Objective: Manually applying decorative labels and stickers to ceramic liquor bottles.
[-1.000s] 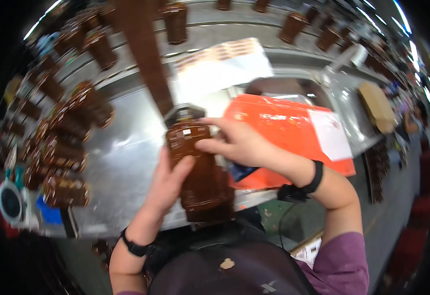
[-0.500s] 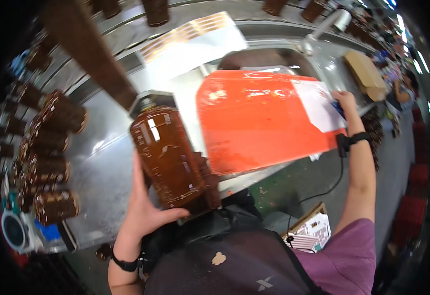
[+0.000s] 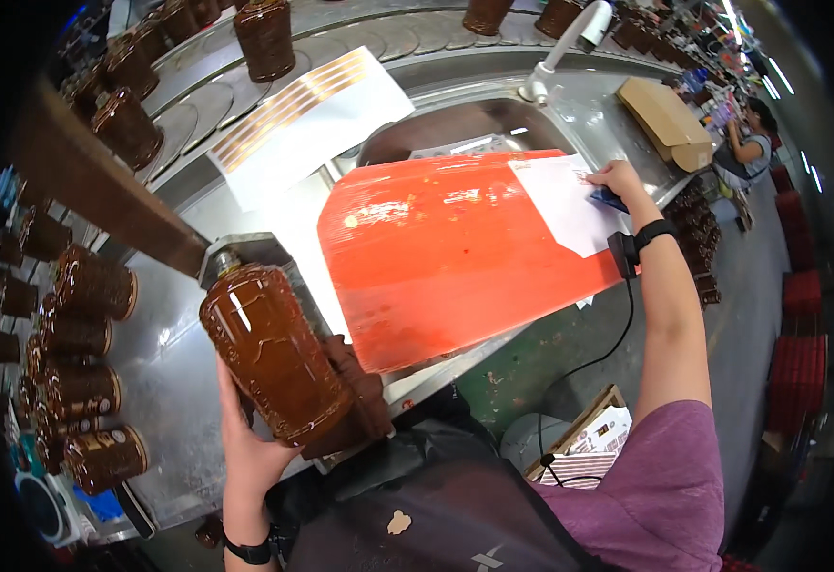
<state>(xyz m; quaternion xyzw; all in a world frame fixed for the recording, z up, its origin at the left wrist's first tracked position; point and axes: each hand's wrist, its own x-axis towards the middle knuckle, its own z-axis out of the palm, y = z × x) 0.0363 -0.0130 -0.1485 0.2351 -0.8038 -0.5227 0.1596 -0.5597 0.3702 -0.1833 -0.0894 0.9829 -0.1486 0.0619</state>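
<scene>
A large amber-brown glass bottle [image 3: 269, 348] lies tilted, its neck in a metal bracket [image 3: 245, 250] at the end of a brown bar. My left hand [image 3: 255, 453] is closed around its near lower side, with the thumb at its base; the fingers are partly hidden behind the glass. To the right, a glossy orange-red board [image 3: 436, 257] carries a white sheet [image 3: 560, 205] at its right end. Over that sheet's far right edge, my right hand [image 3: 622, 181] is closed on a small dark-blue object [image 3: 608, 198], whose kind I cannot make out.
Several brown bottles [image 3: 81, 391] stand along the left side, and others ride the conveyor [image 3: 341, 43] at the back. A label sheet with gold stripes [image 3: 307, 124], a sink [image 3: 436, 129], a white lamp arm [image 3: 555, 62] and a cardboard box [image 3: 665, 119] lie beyond. A person [image 3: 751, 143] sits far right.
The view has turned, so everything sits further left. My left hand stays on the bottle. My right hand remains by the white sheet with the blue object.
</scene>
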